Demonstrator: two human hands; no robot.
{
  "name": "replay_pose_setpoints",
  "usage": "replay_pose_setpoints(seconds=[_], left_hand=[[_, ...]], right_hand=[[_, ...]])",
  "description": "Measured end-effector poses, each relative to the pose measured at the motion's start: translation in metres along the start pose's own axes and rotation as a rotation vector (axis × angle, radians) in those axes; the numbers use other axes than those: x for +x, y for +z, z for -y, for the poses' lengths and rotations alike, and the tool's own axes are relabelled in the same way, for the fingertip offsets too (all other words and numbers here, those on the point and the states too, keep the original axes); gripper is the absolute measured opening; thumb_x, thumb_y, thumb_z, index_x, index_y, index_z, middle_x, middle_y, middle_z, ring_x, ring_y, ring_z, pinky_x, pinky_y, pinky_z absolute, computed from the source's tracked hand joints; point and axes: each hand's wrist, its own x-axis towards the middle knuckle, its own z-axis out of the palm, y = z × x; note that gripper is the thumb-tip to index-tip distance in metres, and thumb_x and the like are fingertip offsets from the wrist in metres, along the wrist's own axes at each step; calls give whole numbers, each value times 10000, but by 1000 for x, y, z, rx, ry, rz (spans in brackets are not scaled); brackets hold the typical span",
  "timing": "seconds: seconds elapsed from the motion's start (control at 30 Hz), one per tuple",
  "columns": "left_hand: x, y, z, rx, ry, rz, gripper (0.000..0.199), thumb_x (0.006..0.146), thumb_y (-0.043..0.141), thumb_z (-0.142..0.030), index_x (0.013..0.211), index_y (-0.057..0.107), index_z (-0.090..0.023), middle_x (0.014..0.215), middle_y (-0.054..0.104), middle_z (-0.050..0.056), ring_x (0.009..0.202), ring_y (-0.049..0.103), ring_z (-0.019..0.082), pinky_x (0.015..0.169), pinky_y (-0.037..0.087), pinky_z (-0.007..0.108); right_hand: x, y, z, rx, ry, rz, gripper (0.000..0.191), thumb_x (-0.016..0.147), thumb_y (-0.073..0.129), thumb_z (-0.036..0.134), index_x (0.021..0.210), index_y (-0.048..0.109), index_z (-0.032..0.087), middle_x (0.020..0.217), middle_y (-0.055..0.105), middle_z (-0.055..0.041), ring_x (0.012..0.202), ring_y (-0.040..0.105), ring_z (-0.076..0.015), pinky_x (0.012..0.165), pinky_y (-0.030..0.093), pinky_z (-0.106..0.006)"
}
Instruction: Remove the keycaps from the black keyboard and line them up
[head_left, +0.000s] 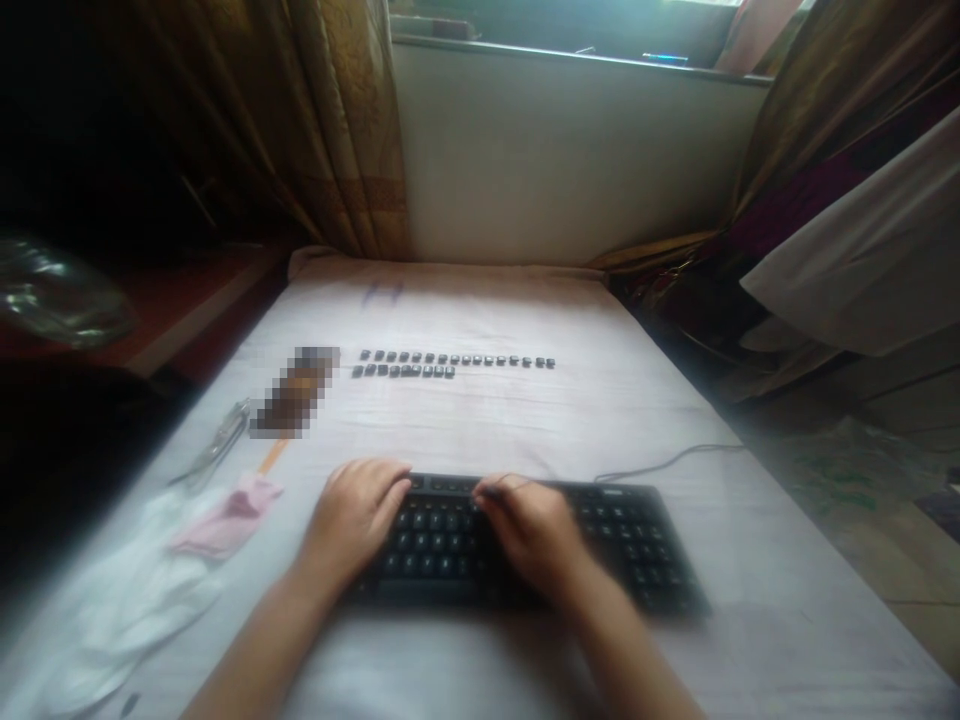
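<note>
A black keyboard (442, 540) lies flat on the pale cloth. My left hand (356, 515) is closed round its upper left end, the thumb along the near side. My right hand (536, 525) is over the middle of the keyboard, thumb and fingers pinched together near the top row of keys. Something small and dark shows at those fingertips, too blurred to name. Part of the keys lies hidden under the right hand. Beyond the keyboard, loose keycaps (427, 358) stand in two rows, the nearer row shorter.
Left of the keyboard are a pink cloth (232, 517), a white crumpled plastic bag (127, 610), a slim metal tool (221, 437) and a pixelated brown item (298, 392). The keyboard's cable (667, 460) runs off the right edge of the cloth-covered table (525, 300). Curtains hang behind.
</note>
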Motion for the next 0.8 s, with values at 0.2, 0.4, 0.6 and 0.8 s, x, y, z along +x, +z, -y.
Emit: replay_pose_setpoints(seconds=[0.2,0.4,0.6,0.8], left_hand=[[-1,0,-1,16,21,-1,282,967,440,-365,1050,672,-228,1054,738,57,977,653,243,890,469,410],[-2,0,-1,40,49,-12,293,976,440,-352,1065,674,-201,1057,734,71,979,649,247,887,471,424],[-2,-2,-4,71,50,-14,312,975,427,-363,1083,673,-204,1096,724,84,1007,647,258,902,482,447],[-18,11,-40,141,208,116,724,832,608,-577,1410,452,-169,1440,521,144,1325,454,344,1119,275,577]], right_hand=[[4,5,2,-150,-38,96,264,997,392,240,885,628,205,750,710,-50,633,649,-163,611,522,-260],[4,9,0,-231,-98,79,241,995,400,208,851,593,195,659,676,-35,540,612,-157,537,473,-243],[-2,12,-7,-60,-106,-96,109,967,484,185,922,583,191,742,707,-54,629,678,-172,604,525,-247],[-6,14,-9,-4,-76,-154,94,952,508,169,929,596,194,753,714,-49,639,690,-172,610,539,-250]])
